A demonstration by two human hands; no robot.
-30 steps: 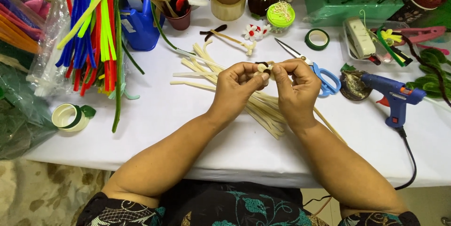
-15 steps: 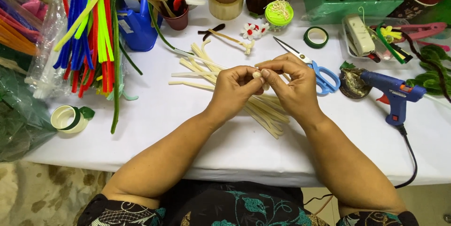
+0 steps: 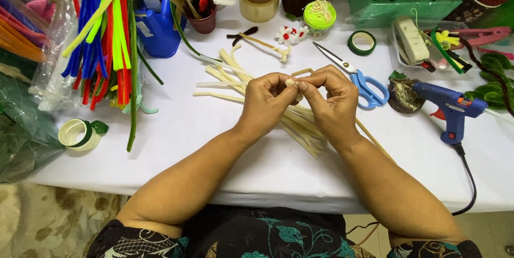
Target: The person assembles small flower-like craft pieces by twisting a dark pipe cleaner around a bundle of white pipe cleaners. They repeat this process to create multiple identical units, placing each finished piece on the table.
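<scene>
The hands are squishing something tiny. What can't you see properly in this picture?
- Head view: the small cream piece pinched between the left hand and right hand; fingertips cover most of it, so its shape is unclear.
- The cream pipe cleaners: their near ends lie under both hands.
- The coloured pipe cleaners: tops cut off by the upper edge.
- The glue gun cord: runs off the table edge.

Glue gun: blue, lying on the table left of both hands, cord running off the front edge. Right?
Wrong side. The blue glue gun lies on the table to the right of both hands, beyond the right hand; its cord does run off the front edge. The head view shows it.
</scene>
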